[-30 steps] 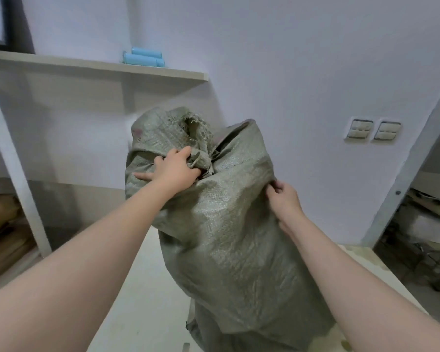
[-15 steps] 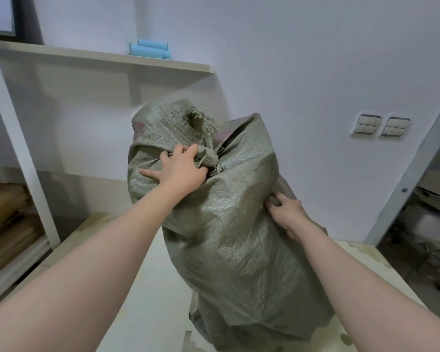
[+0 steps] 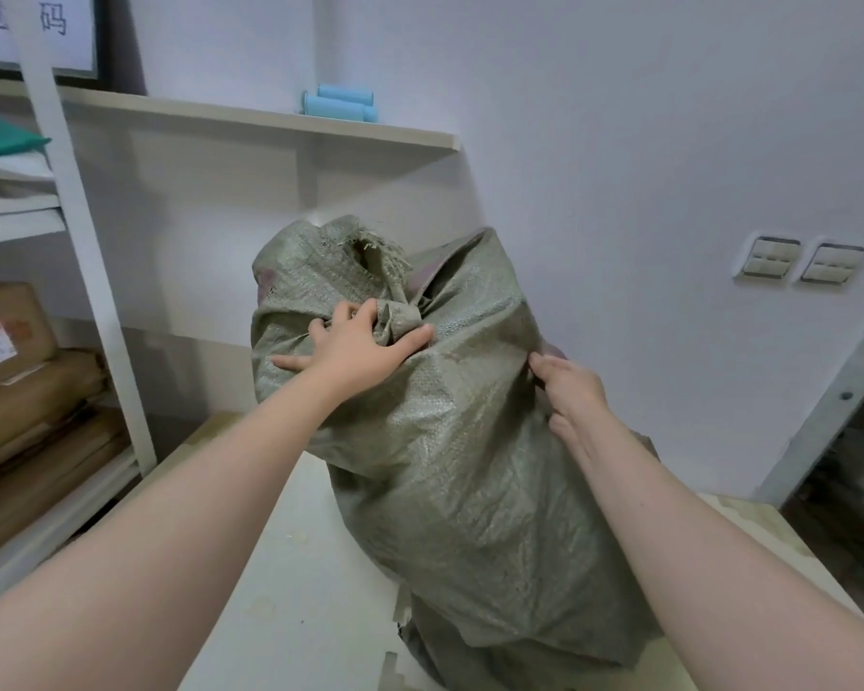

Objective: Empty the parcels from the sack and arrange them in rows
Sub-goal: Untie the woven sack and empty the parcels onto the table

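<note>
A full grey-green woven sack (image 3: 450, 456) stands upright on the pale table (image 3: 290, 581), its frayed mouth bunched and knotted at the top. My left hand (image 3: 355, 344) grips the bunched fabric at the knot, fingers wrapped over it. My right hand (image 3: 569, 391) pinches the sack's right side, fingers curled into the weave. The parcels inside are hidden by the sack.
A white shelf rack (image 3: 96, 311) at the left holds stacked brown cardboard parcels (image 3: 16, 371). A wall shelf (image 3: 270, 122) above carries light blue rolls (image 3: 337, 104). Two wall switches (image 3: 799, 261) sit at the right, beside a grey door frame (image 3: 829, 406).
The sack has come down lower in view and stands on the table. My left hand has shifted on the knot with its fingers spread more; my right hand keeps its hold on the side.
</note>
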Action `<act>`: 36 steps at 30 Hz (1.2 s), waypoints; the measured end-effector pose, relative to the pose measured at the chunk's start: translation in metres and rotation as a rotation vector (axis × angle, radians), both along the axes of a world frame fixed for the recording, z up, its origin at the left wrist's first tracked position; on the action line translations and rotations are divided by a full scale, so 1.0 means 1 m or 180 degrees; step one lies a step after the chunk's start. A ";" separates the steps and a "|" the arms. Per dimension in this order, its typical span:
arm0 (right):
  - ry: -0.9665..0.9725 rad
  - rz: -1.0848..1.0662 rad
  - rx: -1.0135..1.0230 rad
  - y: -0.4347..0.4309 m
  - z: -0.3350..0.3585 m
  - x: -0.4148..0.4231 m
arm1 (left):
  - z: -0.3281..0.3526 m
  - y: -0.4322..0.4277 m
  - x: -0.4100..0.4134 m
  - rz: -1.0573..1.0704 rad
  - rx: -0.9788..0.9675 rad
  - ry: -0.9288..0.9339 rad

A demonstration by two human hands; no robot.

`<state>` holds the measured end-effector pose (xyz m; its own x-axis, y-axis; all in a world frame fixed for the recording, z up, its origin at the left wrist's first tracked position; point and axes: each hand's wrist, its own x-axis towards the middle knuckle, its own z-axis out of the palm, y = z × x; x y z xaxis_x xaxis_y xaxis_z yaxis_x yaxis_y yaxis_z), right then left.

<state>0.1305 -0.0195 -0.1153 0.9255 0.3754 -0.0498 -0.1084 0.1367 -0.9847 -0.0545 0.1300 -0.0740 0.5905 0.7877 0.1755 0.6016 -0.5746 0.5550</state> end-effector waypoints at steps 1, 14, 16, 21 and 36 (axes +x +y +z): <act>0.0017 -0.0084 0.0039 0.002 -0.001 -0.003 | 0.000 0.002 -0.004 -0.0048 -0.0039 0.0038; -0.1137 -0.0344 0.0067 0.003 0.061 0.014 | -0.041 -0.015 0.024 -0.0383 -0.0959 -0.0544; -0.1390 -0.0209 -0.0215 0.005 0.057 0.017 | -0.068 -0.023 0.035 -0.0425 -0.1288 -0.1020; -0.1822 0.0058 -0.0756 -0.001 0.021 0.022 | -0.111 -0.060 0.063 -0.0309 -0.2592 -0.1092; -0.1687 -0.0330 -0.2386 -0.085 -0.064 0.068 | -0.154 -0.137 0.147 0.0685 -0.1714 0.0260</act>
